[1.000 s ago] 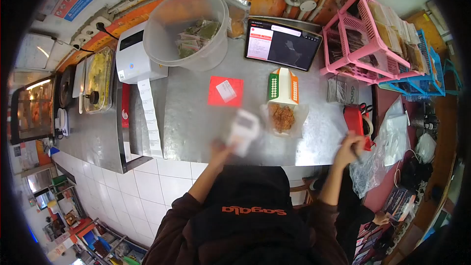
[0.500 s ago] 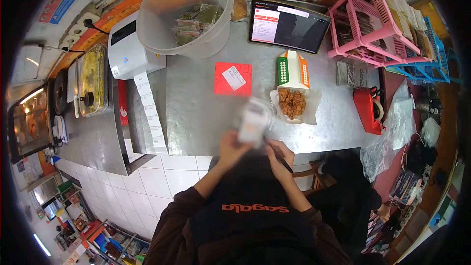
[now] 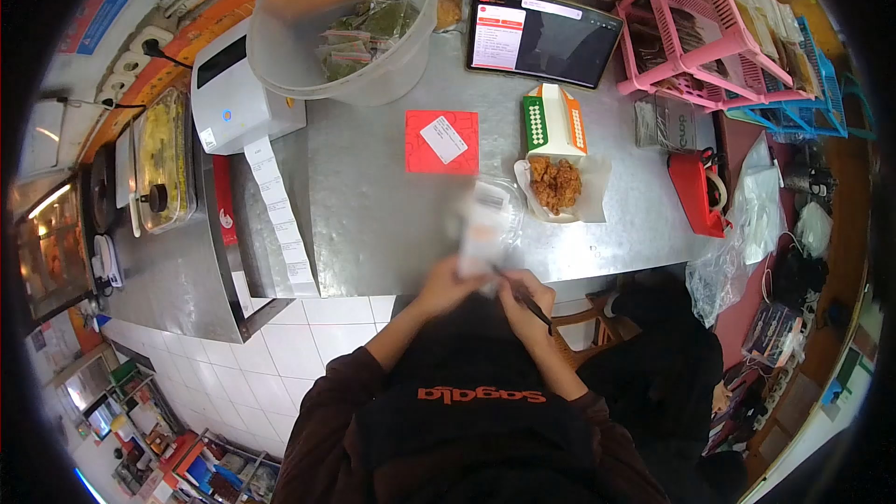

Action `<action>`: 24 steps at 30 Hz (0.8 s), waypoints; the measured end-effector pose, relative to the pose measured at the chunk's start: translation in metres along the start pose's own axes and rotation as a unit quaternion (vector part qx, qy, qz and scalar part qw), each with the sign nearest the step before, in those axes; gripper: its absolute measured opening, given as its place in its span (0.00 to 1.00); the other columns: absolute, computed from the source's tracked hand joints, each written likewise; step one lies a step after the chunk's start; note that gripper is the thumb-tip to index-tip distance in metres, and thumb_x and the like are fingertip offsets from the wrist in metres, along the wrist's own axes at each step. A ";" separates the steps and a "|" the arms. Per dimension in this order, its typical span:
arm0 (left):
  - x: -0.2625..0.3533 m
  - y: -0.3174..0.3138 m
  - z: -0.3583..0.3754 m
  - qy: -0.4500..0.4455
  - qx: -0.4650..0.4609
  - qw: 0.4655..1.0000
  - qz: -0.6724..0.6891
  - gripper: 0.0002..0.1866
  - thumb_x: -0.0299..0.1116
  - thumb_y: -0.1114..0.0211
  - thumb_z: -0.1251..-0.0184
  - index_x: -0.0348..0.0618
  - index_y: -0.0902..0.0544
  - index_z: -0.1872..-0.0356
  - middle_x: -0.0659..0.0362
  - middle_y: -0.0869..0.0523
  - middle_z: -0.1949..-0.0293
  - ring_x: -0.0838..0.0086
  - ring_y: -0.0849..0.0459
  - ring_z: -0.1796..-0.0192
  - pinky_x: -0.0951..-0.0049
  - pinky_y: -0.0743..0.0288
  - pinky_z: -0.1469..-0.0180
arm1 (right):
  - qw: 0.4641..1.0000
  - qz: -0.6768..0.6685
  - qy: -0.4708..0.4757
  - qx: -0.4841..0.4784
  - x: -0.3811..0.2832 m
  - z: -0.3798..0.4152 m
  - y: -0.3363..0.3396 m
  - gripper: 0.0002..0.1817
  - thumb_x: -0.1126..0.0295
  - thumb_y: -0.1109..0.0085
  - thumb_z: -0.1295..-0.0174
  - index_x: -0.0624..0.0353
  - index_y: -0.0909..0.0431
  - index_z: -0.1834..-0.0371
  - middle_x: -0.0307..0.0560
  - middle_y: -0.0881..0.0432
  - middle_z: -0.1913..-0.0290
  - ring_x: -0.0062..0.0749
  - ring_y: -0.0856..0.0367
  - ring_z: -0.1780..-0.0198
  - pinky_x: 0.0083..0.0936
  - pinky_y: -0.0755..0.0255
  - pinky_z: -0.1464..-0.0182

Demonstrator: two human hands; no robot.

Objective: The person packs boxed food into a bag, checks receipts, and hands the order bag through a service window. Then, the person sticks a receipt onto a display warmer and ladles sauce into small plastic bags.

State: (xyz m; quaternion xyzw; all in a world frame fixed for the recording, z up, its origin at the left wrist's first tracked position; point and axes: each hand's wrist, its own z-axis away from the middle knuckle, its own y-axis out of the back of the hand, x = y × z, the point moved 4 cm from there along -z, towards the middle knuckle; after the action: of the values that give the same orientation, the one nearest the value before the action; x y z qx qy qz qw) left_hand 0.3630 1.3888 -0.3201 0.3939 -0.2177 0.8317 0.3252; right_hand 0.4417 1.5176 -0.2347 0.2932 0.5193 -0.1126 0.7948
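My left hand (image 3: 446,287) grips a white printed paper slip (image 3: 483,229), blurred by motion, above the counter's front edge. My right hand (image 3: 523,299) is closed around a black pen (image 3: 534,310), its tip close to the slip's lower end. Partly behind the slip is a clear plastic container (image 3: 511,210). To the right stands an open green, white and orange box (image 3: 556,126) with fried chicken (image 3: 556,185) on white paper in front. A red packet (image 3: 441,151) with a white label lies beyond my left hand.
At the back are a clear tub (image 3: 280,65) of small sachets and a tablet (image 3: 544,42). A label printer (image 3: 227,98) trails a paper strip on the left. A pink rack (image 3: 695,56) and red tape dispenser (image 3: 691,196) stand right. A person in dark clothes (image 3: 653,364) is close by.
The slip in my left hand has shifted slightly and looks more upright. My right hand has moved a little to the left with the pen. The camera view has shifted slightly.
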 end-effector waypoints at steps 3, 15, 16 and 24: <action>-0.006 -0.004 -0.007 -0.004 -0.004 1.000 -0.020 0.13 0.29 0.37 0.40 0.36 0.23 0.55 0.61 0.17 0.62 0.80 0.21 0.60 0.79 0.28 0.56 | 0.999 -0.024 0.020 0.020 0.002 0.001 -0.003 0.07 0.77 0.39 0.47 0.63 0.20 0.64 0.45 0.16 0.74 0.15 0.21 0.74 0.13 0.30 0.71; -0.001 0.003 -0.003 -0.028 -0.007 0.998 -0.052 0.13 0.25 0.39 0.42 0.35 0.23 0.55 0.60 0.18 0.61 0.79 0.21 0.60 0.78 0.28 0.56 | 1.000 0.009 -0.010 -0.021 0.005 -0.003 -0.016 0.08 0.74 0.38 0.47 0.63 0.20 0.64 0.46 0.17 0.76 0.16 0.22 0.75 0.14 0.29 0.72; -0.001 0.003 -0.002 -0.032 -0.005 0.998 -0.051 0.13 0.24 0.39 0.42 0.34 0.24 0.55 0.59 0.18 0.61 0.79 0.21 0.60 0.77 0.27 0.56 | 1.000 0.008 -0.010 -0.021 0.005 -0.003 -0.017 0.08 0.74 0.38 0.47 0.63 0.20 0.64 0.46 0.17 0.76 0.16 0.22 0.75 0.14 0.29 0.72; -0.011 0.006 -0.006 -0.072 0.015 0.997 -0.029 0.17 0.38 0.33 0.46 0.41 0.22 0.57 0.57 0.17 0.64 0.75 0.20 0.62 0.72 0.26 0.59 | 0.998 -0.031 0.040 -0.021 -0.005 -0.006 -0.021 0.06 0.75 0.39 0.47 0.63 0.20 0.66 0.45 0.18 0.77 0.16 0.22 0.76 0.15 0.29 0.72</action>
State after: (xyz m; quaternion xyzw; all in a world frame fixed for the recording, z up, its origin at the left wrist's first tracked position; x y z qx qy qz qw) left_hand 0.3607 1.3842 -0.3327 0.4632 -0.2167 0.7948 0.3268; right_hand 0.4252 1.5037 -0.2395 0.2642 0.5618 -0.1147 0.7755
